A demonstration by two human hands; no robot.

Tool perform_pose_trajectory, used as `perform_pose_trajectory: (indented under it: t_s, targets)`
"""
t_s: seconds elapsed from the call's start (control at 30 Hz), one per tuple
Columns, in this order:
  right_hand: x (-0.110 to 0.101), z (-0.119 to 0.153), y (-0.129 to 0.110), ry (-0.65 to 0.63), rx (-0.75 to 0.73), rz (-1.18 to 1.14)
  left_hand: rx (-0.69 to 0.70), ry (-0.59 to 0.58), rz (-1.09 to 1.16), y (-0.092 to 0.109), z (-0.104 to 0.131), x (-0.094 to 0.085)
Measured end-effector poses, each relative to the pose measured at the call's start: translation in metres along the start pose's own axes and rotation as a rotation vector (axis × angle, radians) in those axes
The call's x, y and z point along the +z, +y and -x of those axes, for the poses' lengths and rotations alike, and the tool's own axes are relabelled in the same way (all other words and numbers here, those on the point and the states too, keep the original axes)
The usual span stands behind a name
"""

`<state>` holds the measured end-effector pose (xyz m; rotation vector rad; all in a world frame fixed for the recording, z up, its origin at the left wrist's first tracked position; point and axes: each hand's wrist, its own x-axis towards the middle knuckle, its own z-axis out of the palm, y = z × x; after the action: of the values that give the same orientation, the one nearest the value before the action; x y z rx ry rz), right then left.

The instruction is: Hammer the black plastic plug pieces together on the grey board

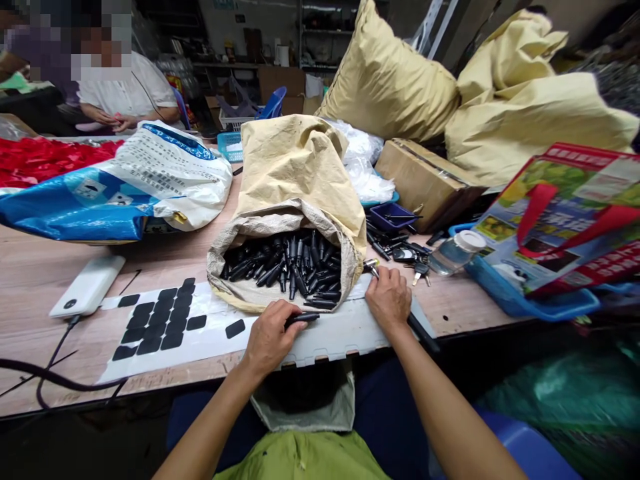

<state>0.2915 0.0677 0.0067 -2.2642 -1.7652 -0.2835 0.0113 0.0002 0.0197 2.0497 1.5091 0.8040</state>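
My left hand [270, 335] is closed around a black pen-shaped piece [306, 317], its tip pointing right at the table's front edge. My right hand [390, 299] grips a black-handled tool [423, 335]; a small metal end shows beyond the fingers, but its exact kind is hidden. Between and beyond both hands lies a beige woven sack [300, 160], its rolled mouth facing me. Many black pen-shaped pieces [280, 261] fill the opening. Under the hands is a pale flat board [340, 333]. Below the edge, an open bag [305, 400] hangs at my lap.
Left are a sheet of black stickers [165, 320], a white power bank [87, 287] with cable, and a blue-white sack [175, 180]. Right are keys [421, 272], a clear jar [457, 252], a blue tray [530, 303] and a cardboard box [425, 177]. Another person sits far left.
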Motion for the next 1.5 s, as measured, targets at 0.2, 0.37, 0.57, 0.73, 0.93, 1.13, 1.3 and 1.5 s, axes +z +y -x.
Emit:
perform_pose_trajectory:
  t_s: [0.2,0.37,0.57,0.73,0.93,1.13,1.3,1.5]
  targets:
    - [-0.001,0.001,-0.002,-0.010,0.016,-0.010,-0.018,0.021,-0.069,-0.006,-0.005,0.011]
    - [-0.005,-0.010,0.009,-0.098,0.068,-0.152,0.041,0.031,-0.062,-0.011,-0.005,0.013]
    - [-0.032,0.007,0.016,0.121,0.105,-0.546,0.035,0.038,-0.031,-0.013,-0.006,0.014]
    - [-0.071,0.062,-0.022,0.034,-0.218,-0.838,0.022,0.033,-0.043,-0.009,-0.006,0.012]
    - [-0.075,0.102,-0.061,-0.127,-0.446,-0.859,-0.003,0.030,-0.007,-0.009,-0.006,0.011]
    - [-0.064,0.107,-0.069,-0.146,-0.491,-0.665,-0.024,0.057,-0.003,-0.008,-0.007,0.012]
    - [-0.064,0.103,-0.066,-0.060,-0.428,-0.700,-0.026,0.042,0.016,-0.008,-0.007,0.012]
    - [-0.063,0.102,-0.052,-0.090,-0.424,-0.714,-0.026,0.046,-0.010,-0.010,-0.007,0.013]
